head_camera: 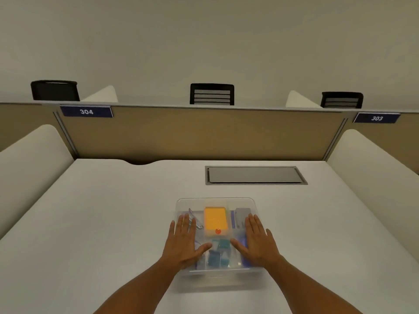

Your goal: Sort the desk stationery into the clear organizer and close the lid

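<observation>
The clear organizer (215,201) sits on the white desk in front of me, with its clear lid lying on top. Through the lid show an orange sticky-note pad (215,219), a small red round item (218,231), teal and blue pieces (218,252), metal clips (195,219) on the left and a grey-blue item (240,219) on the right. My left hand (184,241) lies flat, palm down, on the lid's left half. My right hand (257,239) lies flat on its right half. Both have fingers spread and hold nothing.
A grey cable hatch (255,175) is set into the desk (102,211) behind the organizer. A tan partition (204,132) with number plates 304 and 303 stands at the back. White side dividers (29,155) flank the desk. Black chair backs (212,94) rise beyond the partition.
</observation>
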A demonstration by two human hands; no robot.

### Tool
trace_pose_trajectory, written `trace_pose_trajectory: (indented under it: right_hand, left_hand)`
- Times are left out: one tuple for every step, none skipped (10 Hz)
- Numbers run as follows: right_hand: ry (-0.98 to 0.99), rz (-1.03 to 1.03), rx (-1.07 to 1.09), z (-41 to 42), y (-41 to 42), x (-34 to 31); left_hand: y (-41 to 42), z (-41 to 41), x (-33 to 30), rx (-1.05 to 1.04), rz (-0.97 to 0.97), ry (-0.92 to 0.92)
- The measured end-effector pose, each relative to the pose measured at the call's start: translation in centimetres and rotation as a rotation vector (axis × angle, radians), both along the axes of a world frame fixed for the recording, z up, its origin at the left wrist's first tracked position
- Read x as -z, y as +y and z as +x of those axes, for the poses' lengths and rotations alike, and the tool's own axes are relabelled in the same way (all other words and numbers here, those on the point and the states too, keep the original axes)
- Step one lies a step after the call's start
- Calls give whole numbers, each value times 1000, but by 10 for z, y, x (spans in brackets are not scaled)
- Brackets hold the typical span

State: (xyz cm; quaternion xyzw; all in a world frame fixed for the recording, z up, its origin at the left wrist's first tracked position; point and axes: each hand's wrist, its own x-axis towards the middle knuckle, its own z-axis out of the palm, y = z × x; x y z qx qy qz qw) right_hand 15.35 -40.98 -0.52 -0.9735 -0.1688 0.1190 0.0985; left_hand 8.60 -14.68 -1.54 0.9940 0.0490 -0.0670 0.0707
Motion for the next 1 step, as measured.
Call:
trace_pose_trajectory:
  right_hand:
    - [55, -13, -4, 9, 5, -16]
  left_hand:
    - [4, 9, -24, 25, -67, 77]
